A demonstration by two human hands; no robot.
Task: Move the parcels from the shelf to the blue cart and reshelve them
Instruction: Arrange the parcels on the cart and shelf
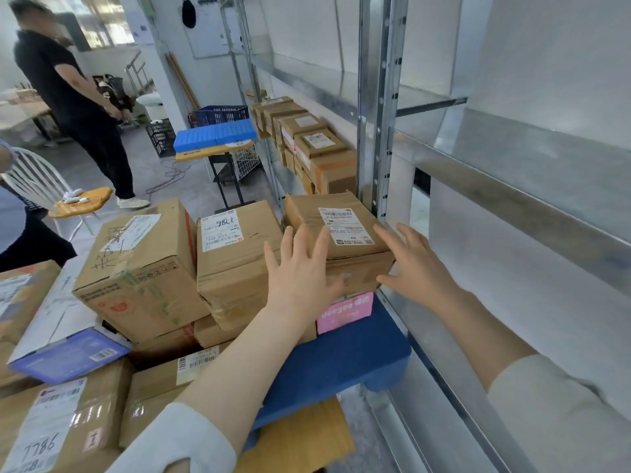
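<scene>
1. Centrally, left hand [300,268]: fingers straight and spread, lying on the near left edge of a small brown parcel [341,230].
2. Right hand [411,264]: fingers spread apart, flanking the parcel's right side, thumb at its near corner.
3. Parcel sits atop a pink box [345,314] on the blue cart [341,367], just beside the metal shelf [512,158].
4. Left: larger cartons [143,268] stacked.
5. Far: row of boxes [307,138] shelved.
</scene>
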